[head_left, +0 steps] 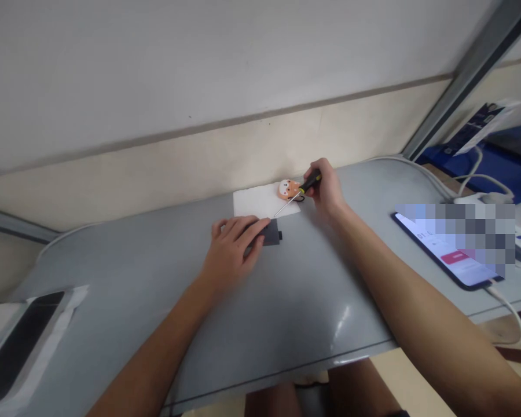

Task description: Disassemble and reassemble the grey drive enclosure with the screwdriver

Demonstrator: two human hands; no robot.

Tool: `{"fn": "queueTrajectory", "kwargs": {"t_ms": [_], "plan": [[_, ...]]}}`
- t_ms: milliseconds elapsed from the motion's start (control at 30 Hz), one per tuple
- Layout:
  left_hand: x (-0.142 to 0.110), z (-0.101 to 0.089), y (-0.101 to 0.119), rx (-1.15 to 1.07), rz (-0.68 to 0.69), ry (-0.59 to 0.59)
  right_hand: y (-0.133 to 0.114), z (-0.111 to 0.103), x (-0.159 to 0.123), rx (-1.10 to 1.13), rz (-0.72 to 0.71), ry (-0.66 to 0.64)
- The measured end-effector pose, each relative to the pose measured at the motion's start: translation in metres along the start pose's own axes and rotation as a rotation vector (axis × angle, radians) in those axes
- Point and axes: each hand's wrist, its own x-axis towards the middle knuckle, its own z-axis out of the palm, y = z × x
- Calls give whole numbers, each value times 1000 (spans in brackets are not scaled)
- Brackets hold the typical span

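Right grip (327,188) is clenched around the screwdriver (309,180), just right of centre in the frame, and I have its shaft slanting down to the left. Across to the left grip (231,245), near mid-frame: it's grasping the dark grey block (271,233), fingers over it, thumb on the near side. That block lies on the bench (312,307) right in the middle of my view, a small black tab (280,236) poking from its right end. Screwdriver tip is at the block's far edge, and from where I'm watching I can't tell whether they touch! Just above, white paper (254,202), with an orange-and-white figure (287,189) at its upper right corner, close by the screwdriver. Far right of the frame, I've got a lit phone (445,246), partly pixelated, with a white cable (499,295) at its lower end.
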Motion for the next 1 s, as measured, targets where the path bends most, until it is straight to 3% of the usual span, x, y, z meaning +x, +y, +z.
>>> {"fn": "queueTrajectory", "kwargs": {"t_ms": [133,367,500,700,867,1000], "plan": [[-1,-4,-5,-198,-51,52,2,-1,1,-6,2,41],[-5,-6,-25,-435,-227,-28,7,2,-6,-74,-5,67],[-7,1,-20,-551,-259,-10,4,2,-6,-129,-85,169],[-1,4,-10,-671,-421,-26,-3,-7,2,-135,-208,314],[2,7,-18,-650,-486,-6,-9,-13,6,-113,-283,287],[-1,14,-23,-623,-515,-22,-16,-5,-10,-155,-406,164]]}}
